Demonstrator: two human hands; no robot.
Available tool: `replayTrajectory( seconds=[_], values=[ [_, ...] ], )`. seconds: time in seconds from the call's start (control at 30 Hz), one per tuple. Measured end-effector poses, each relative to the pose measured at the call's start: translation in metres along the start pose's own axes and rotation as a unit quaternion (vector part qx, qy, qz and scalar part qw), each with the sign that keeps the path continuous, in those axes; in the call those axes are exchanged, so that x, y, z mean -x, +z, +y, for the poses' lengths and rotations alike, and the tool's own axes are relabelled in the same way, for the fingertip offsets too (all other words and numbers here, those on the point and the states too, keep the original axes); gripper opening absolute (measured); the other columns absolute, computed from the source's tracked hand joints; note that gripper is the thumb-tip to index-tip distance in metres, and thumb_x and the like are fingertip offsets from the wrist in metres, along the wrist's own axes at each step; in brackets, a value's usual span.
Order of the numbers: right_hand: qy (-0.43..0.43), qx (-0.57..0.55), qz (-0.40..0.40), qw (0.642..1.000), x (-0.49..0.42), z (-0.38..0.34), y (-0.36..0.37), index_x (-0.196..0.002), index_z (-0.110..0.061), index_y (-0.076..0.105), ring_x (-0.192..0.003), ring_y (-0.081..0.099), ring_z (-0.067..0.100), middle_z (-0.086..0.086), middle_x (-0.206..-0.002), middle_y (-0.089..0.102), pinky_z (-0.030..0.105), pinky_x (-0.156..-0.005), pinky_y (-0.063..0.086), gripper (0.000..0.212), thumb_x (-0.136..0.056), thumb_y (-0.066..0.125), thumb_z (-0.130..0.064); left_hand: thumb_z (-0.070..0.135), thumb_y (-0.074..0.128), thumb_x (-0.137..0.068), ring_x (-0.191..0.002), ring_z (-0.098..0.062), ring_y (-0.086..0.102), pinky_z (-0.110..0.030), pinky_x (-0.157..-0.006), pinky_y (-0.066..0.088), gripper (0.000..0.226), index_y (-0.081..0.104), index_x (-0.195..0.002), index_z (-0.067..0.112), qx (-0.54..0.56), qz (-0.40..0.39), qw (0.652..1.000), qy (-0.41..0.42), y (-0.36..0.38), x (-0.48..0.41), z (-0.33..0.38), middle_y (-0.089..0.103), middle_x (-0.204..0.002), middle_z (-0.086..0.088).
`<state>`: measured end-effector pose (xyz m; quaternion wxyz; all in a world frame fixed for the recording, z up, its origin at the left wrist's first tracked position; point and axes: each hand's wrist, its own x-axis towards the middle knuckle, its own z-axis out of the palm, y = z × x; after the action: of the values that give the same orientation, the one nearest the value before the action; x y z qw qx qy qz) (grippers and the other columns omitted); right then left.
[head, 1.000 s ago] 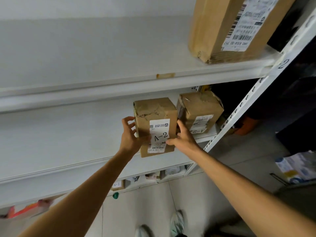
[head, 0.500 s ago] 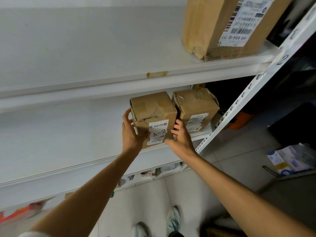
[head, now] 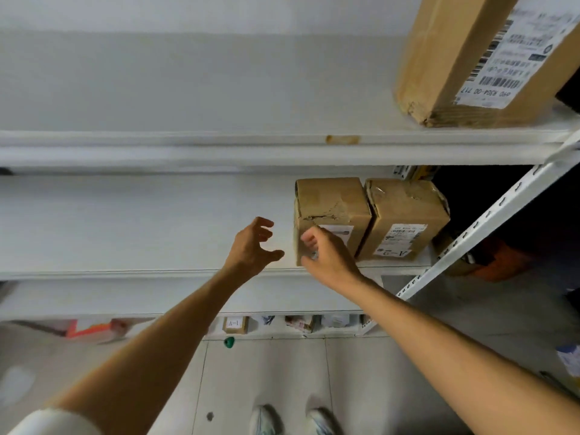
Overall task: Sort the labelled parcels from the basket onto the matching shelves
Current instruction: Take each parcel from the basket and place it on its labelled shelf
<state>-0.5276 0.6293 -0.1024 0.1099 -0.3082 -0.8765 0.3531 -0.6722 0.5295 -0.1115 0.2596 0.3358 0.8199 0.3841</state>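
Evidently shelved, the parcel (head: 332, 205) stands on the middle shelf (head: 125, 273) just beside another box (head: 405, 211). The left hand (head: 251, 246) hangs loose and empty, and the right hand (head: 329, 255) is relaxed before the label, gripping nothing. It is stiff cardboard and likely light; hold opposite sides.

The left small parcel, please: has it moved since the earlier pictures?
Yes: the parcel slid back from the shelf edge, now level with its neighbour.

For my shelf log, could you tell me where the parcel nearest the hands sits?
In the head view the parcel stands on the middle shelf, right of centre, beside the A-2 parcel on its right.
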Motion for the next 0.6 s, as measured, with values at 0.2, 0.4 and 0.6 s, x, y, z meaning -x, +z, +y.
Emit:
replayTrajectory(
  seconds=[0.2, 0.4, 0.6],
  values=[
    [-0.142, 0.112, -0.173, 0.968, -0.020, -0.064, 0.026, -0.120, -0.013, 0.052, -0.111, 0.053, 0.021, 0.005, -0.123, 0.054, 0.036, -0.092, 0.047, 0.037, -0.086, 0.063, -0.020, 0.024, 0.082, -0.073, -0.113, -0.022, 0.057, -0.032, -0.091, 0.049, 0.060, 0.050, -0.122, 0.012, -0.117, 0.074, 0.988, -0.062, -0.066, 0.060, -0.024, 0.060, -0.122, -0.010],
    [-0.308, 0.181, -0.302, 0.884, -0.004, -0.142, 0.084, -0.127, -0.013, 0.049, -0.113, 0.053, 0.025, 0.007, -0.127, 0.052, 0.038, -0.094, 0.047, 0.048, -0.083, 0.064, -0.023, 0.036, 0.075, -0.078, -0.106, -0.020, 0.057, -0.032, -0.084, 0.050, 0.058, 0.049, -0.127, 0.018, -0.269, 0.147, 0.939, -0.156, -0.112, 0.184, -0.070, 0.058, -0.123, -0.003],
    [-0.497, 0.215, -0.372, 0.753, 0.086, -0.231, 0.156, -0.105, -0.014, 0.050, -0.100, 0.057, 0.026, 0.005, -0.104, 0.054, 0.033, -0.072, 0.046, 0.032, -0.079, 0.066, -0.022, 0.044, 0.072, -0.076, -0.107, -0.020, 0.055, -0.035, -0.083, 0.048, 0.055, 0.048, -0.121, 0.023, -0.265, 0.237, 0.876, -0.326, -0.114, 0.349, -0.098, 0.058, -0.121, 0.001]
  ],
)
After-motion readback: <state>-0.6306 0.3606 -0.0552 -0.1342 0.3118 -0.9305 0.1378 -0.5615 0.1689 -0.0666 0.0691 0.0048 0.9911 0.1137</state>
